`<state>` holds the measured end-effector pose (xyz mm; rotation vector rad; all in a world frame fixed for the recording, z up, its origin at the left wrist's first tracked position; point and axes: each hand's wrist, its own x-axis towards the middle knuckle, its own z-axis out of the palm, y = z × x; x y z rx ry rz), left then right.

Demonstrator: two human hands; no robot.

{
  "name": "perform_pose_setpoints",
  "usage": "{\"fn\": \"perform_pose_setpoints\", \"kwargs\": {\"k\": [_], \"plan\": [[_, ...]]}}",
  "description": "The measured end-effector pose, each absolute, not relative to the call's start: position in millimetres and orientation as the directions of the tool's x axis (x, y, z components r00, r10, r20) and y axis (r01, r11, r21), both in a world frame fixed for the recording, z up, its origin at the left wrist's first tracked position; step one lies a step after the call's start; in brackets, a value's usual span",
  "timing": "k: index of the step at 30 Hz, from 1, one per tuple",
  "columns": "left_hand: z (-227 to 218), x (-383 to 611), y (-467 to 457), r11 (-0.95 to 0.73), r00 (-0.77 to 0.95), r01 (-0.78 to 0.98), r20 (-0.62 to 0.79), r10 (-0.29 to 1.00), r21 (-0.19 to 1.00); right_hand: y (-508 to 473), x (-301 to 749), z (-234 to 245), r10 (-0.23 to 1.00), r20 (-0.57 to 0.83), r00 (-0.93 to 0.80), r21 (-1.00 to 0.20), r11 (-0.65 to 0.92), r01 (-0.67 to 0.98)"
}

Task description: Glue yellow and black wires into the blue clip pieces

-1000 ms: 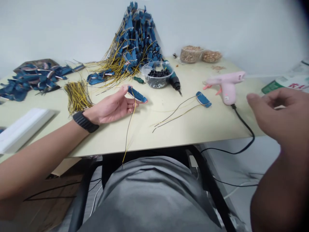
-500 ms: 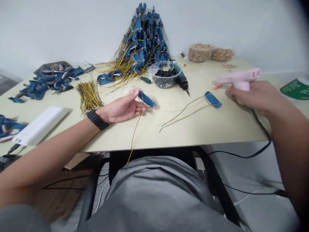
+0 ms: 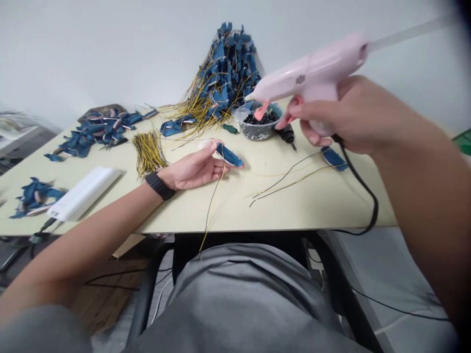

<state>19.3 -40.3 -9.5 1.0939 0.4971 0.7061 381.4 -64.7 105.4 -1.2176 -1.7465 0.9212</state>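
Observation:
Between the thumb and fingers of my left hand (image 3: 200, 166) is a small blue piece (image 3: 229, 155) with a yellow and a black wire hanging from it over the table edge. My right hand (image 3: 342, 115) grips a pink glue gun (image 3: 309, 71) by its handle, raised above the table, its nozzle pointing left. A black cord trails down from the handle. Below the right hand lies a second blue piece (image 3: 334, 159), its thin wires stretched leftward on the table. My right hand partly covers the end of a dark drill (image 3: 287, 137).
A tall heap of blue wired pieces (image 3: 231, 68) leans against the wall. Before it stands a clear tub (image 3: 256, 130) of small black parts. Further left are a yellow wire bundle (image 3: 149, 153), loose blue pieces (image 3: 91, 130) and a white power strip (image 3: 84, 192).
My right hand has lifted the glue gun up and to the left, nearer the camera. My left hand keeps its hold on the blue piece. The view has shifted slightly.

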Motion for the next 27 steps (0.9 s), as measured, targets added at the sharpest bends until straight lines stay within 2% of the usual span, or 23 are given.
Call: {"fn": "perform_pose_setpoints", "kwargs": {"k": [3, 8, 16, 22, 27], "plan": [[-9, 18, -40, 0.282, 0.687, -0.262, -0.027, 0.726, 0.923, -63, 352, 99, 0.952, 0.117, -0.284, -0.940, 0.199, 0.279], [-13, 15, -38, 0.279, 0.683, -0.227, -0.052, 0.729, 0.933, -59, 349, 71, 0.909, 0.160, -0.385, -0.938, 0.261, 0.226], [-18, 16, -37, 0.332, 0.673, -0.253, -0.082, 0.735, 0.909, -50, 357, 53, 0.874, 0.188, -0.447, -0.880, 0.352, 0.320], [-12, 23, -42, 0.365, 0.638, -0.230, -0.144, 0.757, 0.902, -58, 350, 57, 0.887, 0.177, -0.426, -0.876, 0.339, 0.343], [-6, 27, -46, 0.325, 0.674, -0.211, -0.104, 0.731, 0.922, -60, 347, 57, 0.899, 0.154, -0.411, -0.878, 0.315, 0.360]]}}
